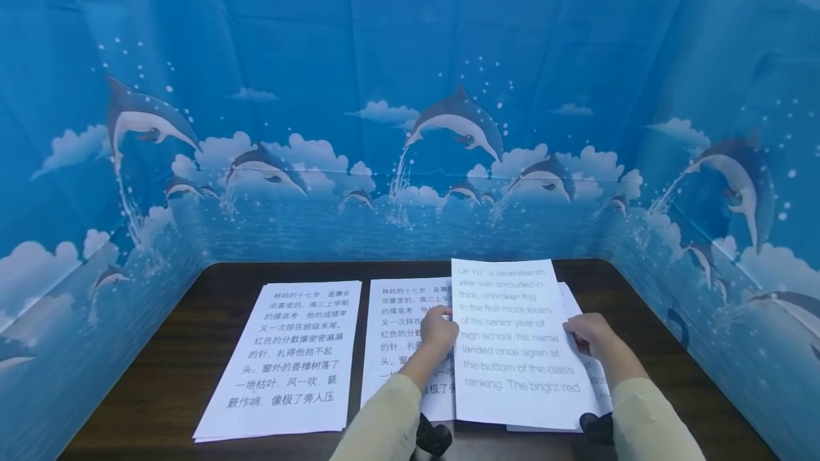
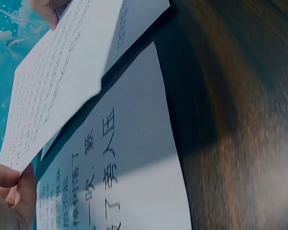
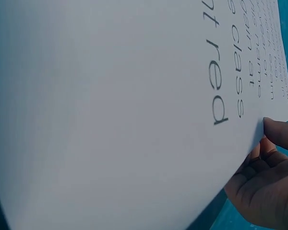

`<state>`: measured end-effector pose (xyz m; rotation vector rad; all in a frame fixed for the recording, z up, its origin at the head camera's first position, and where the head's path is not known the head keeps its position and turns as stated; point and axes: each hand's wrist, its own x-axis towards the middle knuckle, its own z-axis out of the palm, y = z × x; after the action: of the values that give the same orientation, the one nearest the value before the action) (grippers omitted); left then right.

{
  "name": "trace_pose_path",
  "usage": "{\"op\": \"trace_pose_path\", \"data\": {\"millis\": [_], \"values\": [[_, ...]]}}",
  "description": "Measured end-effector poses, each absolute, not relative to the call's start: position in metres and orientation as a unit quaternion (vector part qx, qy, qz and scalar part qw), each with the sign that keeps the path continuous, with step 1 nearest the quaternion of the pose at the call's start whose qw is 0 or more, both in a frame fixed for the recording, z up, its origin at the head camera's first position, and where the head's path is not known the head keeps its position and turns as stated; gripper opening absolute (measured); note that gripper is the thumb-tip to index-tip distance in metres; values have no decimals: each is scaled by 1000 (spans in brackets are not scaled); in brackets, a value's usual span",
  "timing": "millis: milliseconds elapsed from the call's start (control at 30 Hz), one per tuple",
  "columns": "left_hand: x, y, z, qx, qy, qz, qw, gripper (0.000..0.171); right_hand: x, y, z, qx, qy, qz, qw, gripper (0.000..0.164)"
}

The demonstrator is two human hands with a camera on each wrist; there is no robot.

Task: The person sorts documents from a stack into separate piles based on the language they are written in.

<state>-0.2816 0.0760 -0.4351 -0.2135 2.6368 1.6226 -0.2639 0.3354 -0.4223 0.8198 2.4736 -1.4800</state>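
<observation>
A sheet of paper (image 1: pixel 506 347) with printed English text is held up off the table, tilted, at the right of the head view. My left hand (image 1: pixel 439 329) pinches its left edge between thumb and finger; the left wrist view shows that hand (image 2: pixel 12 194) at the sheet's edge. My right hand (image 1: pixel 596 336) pinches the opposite edge, and in the right wrist view the thumb of this hand (image 3: pixel 269 177) lies on the printed face. Under the raised sheet lies another English-text sheet (image 1: pixel 602 383), mostly hidden. The middle stack of Chinese-text paper (image 1: pixel 378 383) is partly covered by my left arm and the held sheet.
A left stack of Chinese-text sheets (image 1: pixel 282 361) lies on the dark wooden table (image 1: pixel 160 354). A blue dolphin-print curtain (image 1: pixel 359 77) encloses the back and both sides. Black straps (image 1: pixel 434 436) show at my wrists, below light sleeves.
</observation>
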Motion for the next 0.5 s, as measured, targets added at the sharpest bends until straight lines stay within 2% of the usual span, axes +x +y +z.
{"op": "trace_pose_path", "data": {"millis": [500], "values": [[-272,104,-438,-60,847,527,7,29,-259,365,-428,275,823,-491,78,30]]}}
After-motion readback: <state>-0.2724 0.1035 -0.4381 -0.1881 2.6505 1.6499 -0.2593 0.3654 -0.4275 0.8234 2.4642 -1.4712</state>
